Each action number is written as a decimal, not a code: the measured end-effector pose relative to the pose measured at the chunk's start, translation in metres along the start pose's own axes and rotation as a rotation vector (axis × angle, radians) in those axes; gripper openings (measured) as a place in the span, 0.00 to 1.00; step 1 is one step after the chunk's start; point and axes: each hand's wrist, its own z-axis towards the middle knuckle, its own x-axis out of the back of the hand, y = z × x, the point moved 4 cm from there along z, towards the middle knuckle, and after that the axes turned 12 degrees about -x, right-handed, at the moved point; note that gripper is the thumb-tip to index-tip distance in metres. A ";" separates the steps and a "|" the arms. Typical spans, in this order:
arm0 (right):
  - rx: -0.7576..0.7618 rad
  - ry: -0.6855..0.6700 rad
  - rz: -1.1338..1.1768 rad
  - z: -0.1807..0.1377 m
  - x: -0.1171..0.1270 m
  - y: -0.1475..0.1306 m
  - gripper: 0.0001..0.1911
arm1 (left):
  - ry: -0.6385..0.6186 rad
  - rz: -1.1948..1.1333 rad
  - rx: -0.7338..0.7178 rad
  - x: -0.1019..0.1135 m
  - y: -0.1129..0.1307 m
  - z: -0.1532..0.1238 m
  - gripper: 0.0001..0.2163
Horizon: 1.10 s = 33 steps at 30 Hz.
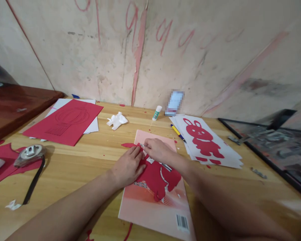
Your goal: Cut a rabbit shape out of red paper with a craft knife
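A red paper cut-out [153, 177] lies on a pink booklet [155, 214] with a barcode at its lower right. My left hand [127, 167] is closed on the upper left of the cut-out, its fingertips pressing the paper against the booklet. Close beside those fingertips, my right hand [154, 150] grips a slim silver craft knife [166, 166]. The knife's back end sticks out below the hand; its tip is mostly hidden by the fingers. A narrow red paper point [127, 145] juts out left of the left fingertips.
Right of the booklet, a red rabbit cut-out [203, 139] rests on white sheets [232, 160] beside a yellow-blue pen [177, 132]. Behind stand a glue stick [157, 113] and a phone [175, 103]. Crumpled tissue [117, 120], red card [67, 124] and a tape measure [31, 154] lie leftward.
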 end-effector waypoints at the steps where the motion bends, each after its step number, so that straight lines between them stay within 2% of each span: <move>1: -0.002 -0.003 0.010 0.001 -0.002 -0.001 0.12 | -0.003 0.003 -0.002 -0.001 0.000 0.000 0.16; 11: -0.045 -0.004 0.045 0.007 -0.012 0.002 0.11 | -0.043 -0.006 -0.010 -0.004 -0.001 0.001 0.19; 24: -0.070 -0.063 0.013 0.012 -0.010 -0.003 0.13 | -0.061 -0.028 0.006 -0.002 -0.001 0.002 0.18; 33: -0.019 -0.059 0.092 0.010 -0.012 -0.001 0.11 | -0.071 -0.072 0.026 -0.001 -0.002 0.002 0.18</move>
